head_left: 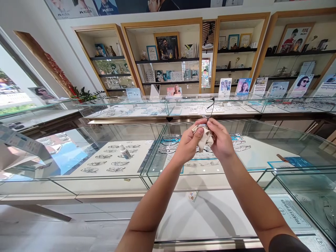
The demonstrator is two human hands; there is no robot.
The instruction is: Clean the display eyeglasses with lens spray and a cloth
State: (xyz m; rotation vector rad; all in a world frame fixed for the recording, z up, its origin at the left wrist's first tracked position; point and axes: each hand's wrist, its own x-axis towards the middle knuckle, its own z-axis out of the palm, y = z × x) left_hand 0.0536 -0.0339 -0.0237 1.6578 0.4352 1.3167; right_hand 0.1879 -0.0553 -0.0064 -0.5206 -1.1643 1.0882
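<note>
Pair of glasses (212,105), thin dark frame: held up between the two hands, over the middle of the counter, one part rising past the fingertips; the rest is hidden by fingers and cloth.

Cream cloth (206,139), crumpled, jagged edge: bunched between the hands, hanging just below the glasses.

Left hand (189,142): fingers curled closed, thumb pressed on the cloth — gap between thumb and fingers taken up by the fabric.

Right hand (222,138): fingers drawn together in a pinch at the lower end of the glasses, cloth against them; the exact grip beneath is hidden.

White bottle (125,152), small, printed label: on the glass top of the left display case (154,161), well apart from the hands, above rows of eyeglass frames (115,169).

Patterned packet (193,196), small: on the white surface (178,218), near side, below the hands.

Far counter (126,113): glass-topped, more eyewear inside, advertising cards (243,86) standing along it.

Wood-framed shelves (161,25), far wall: framed pictures and ornaments.

Potted plant (88,95), green: far left — beside a red-and-brown plank-like piece (44,61).
</note>
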